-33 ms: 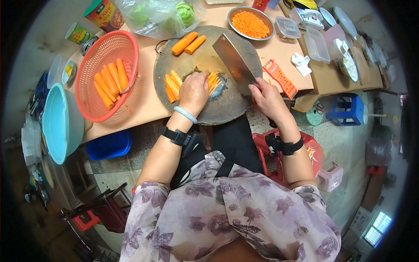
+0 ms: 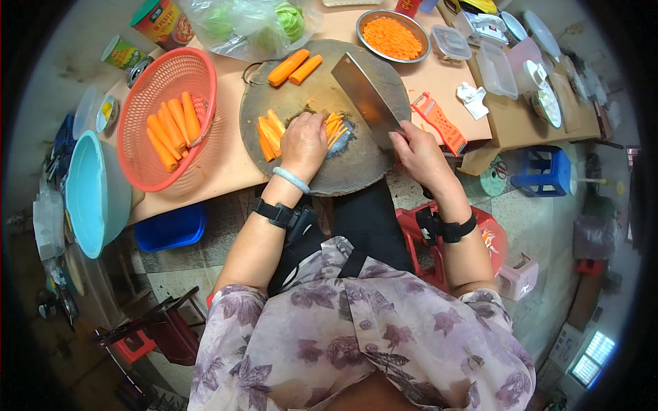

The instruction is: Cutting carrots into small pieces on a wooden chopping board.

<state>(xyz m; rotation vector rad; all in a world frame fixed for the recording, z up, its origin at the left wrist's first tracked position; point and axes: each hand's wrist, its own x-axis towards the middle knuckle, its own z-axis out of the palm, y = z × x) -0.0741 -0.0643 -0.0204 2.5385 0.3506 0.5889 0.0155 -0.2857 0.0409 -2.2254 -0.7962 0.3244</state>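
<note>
We find the carrot sticks (image 2: 336, 130) near the middle of the round chopping board (image 2: 322, 89), fanned out beside the curled fingers of the left hand (image 2: 304, 142). That hand is bent low over the board, knuckles up; its fingertips are hidden from us, so we cannot tell whether they pinch anything or merely press down. The right hand (image 2: 415, 152) is closed around the cleaver (image 2: 369, 92) where handle meets blade, and the broad blade slants up and away to the left, to the right of the sticks.

Just left of the left hand we see thicker carrot pieces (image 2: 269, 137), lying close together, and toward the board's far edge two peeled carrots (image 2: 295, 68) side by side. Left of the board, on the worktop (image 2: 219, 154), a red mesh basket (image 2: 154, 85) holds more peeled carrots (image 2: 171, 130). Beyond the board at the right stands a metal bowl (image 2: 370, 52) heaped with finely chopped carrot (image 2: 392, 38) (the brightest orange we have in view), with an orange peeler (image 2: 442, 125) and a crumpled white tissue (image 2: 473, 99) nearer us. At the far side, a clear plastic bag (image 2: 247, 27) holds green cabbage (image 2: 290, 22)
</note>
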